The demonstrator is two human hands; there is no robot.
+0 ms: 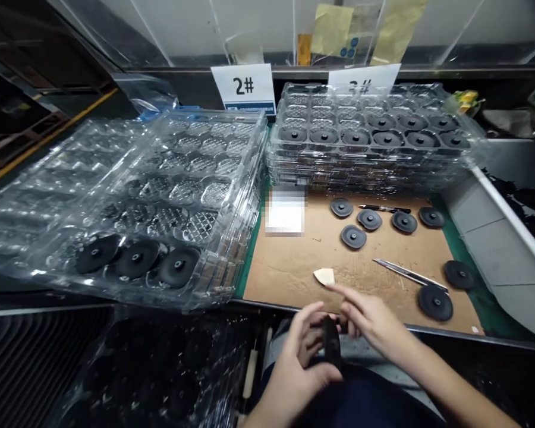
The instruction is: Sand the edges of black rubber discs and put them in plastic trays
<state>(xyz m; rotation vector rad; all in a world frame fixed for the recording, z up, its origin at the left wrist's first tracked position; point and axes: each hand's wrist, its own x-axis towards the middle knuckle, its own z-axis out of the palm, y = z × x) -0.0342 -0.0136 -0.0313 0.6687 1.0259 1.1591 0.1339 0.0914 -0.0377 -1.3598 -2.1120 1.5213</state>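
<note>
My left hand (301, 356) grips a black round disc (331, 346) edge-on, just below the front edge of the bench. My right hand (369, 318) is beside it, fingers curled against the disc's far side, with the index finger stretched toward a small cream wedge (324, 276) lying on the brown cardboard mat (294, 267). Several more black discs (353, 236) lie loose on the mat. A thin metal blade tool (403, 273) lies to the right of my hands.
Clear blister trays (169, 196) at left hold three black discs (136, 258). A stack of filled trays (365, 139) stands at the back. A black pen (383, 208), signs "2#" (244, 87), and a grey bin wall (494, 238) at right.
</note>
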